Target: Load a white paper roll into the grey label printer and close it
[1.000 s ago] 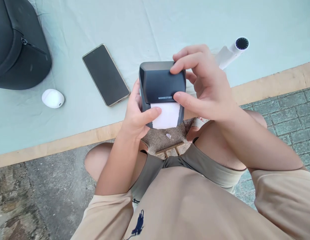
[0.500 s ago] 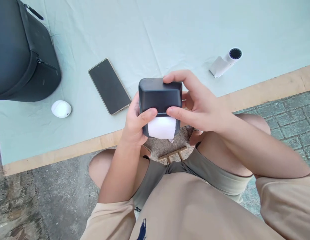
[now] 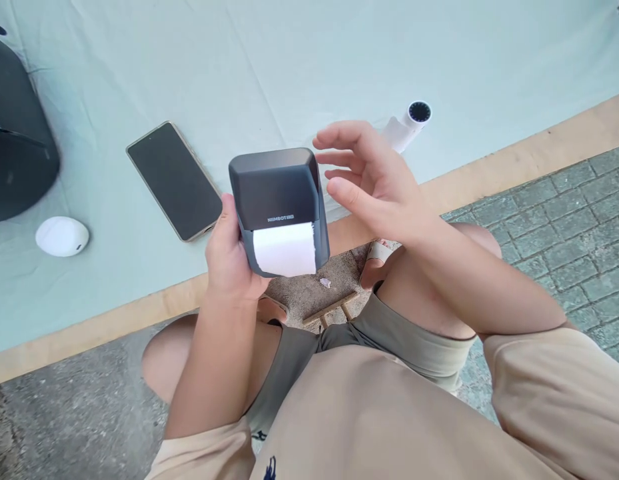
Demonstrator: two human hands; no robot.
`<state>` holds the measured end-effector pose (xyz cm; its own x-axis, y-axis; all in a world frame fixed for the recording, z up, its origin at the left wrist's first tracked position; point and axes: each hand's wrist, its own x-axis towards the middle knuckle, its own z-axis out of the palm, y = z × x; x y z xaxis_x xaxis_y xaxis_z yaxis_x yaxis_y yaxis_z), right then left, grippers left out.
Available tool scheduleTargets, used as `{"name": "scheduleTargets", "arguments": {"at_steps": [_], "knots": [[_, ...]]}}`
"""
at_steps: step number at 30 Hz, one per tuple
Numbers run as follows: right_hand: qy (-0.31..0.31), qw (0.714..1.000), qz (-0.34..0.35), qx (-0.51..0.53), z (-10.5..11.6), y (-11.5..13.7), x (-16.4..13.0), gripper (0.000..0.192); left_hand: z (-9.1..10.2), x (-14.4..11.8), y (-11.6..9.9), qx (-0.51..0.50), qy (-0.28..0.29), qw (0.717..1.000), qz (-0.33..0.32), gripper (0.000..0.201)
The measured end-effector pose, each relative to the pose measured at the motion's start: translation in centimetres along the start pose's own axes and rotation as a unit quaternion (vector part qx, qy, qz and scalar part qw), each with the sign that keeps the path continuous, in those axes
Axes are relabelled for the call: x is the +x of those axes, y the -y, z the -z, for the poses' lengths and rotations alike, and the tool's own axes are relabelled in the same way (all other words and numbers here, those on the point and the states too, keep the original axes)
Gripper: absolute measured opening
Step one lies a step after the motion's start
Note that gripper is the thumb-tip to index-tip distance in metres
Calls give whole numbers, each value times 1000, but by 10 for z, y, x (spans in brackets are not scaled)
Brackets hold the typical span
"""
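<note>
A black label printer (image 3: 276, 190) marked NIIMBOT rests in my left hand (image 3: 232, 257), which grips it from the left side and below, thumb along its edge. White label paper (image 3: 285, 250) sticks out of the slot at the printer's near end. To the right of the printer, my right hand (image 3: 369, 177) is off it, fingers apart and slightly curved, holding nothing. A smartphone (image 3: 172, 180) with a dark screen lies on the table just left of the printer. Behind my right hand, a white paper roll (image 3: 406, 127) with a dark open end lies partly hidden.
The table has a pale green cloth (image 3: 289, 60) and a bare wooden edge (image 3: 139, 313). A white rounded case (image 3: 62, 236) lies at the left, near a black zipped bag (image 3: 19, 140) cut off by the frame. A paper scrap (image 3: 325, 283) is on the ground below.
My right hand has let go of the printer and moved off to its right, fingers spreading. The printer stays in my left hand. The whole view has shifted, so the table things appear farther left.
</note>
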<state>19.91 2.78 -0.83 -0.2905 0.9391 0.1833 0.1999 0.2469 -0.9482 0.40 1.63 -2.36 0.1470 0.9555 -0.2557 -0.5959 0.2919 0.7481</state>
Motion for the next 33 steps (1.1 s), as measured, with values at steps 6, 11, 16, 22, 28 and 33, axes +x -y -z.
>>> {"name": "scheduleTargets", "arguments": {"at_steps": [6,11,16,22,28,33], "knots": [[45,998,35,-12,-6,5,-2,52,0,-3,2,-3,-5,1000,-22,30],[74,996,32,-41,-4,12,1,56,-1,-2,1,-15,-8,1000,-11,32],[3,990,46,-131,-2,27,11,50,-8,-2,-3,-45,16,999,16,43],[-123,983,34,-129,-5,57,25,12,-6,-4,0,-8,54,998,-6,25],[14,929,56,-366,-4,58,32,6,-3,-4,2,25,15,999,-13,27],[107,855,32,-506,-13,63,42,14,-5,-6,4,55,-3,998,-23,31]]}}
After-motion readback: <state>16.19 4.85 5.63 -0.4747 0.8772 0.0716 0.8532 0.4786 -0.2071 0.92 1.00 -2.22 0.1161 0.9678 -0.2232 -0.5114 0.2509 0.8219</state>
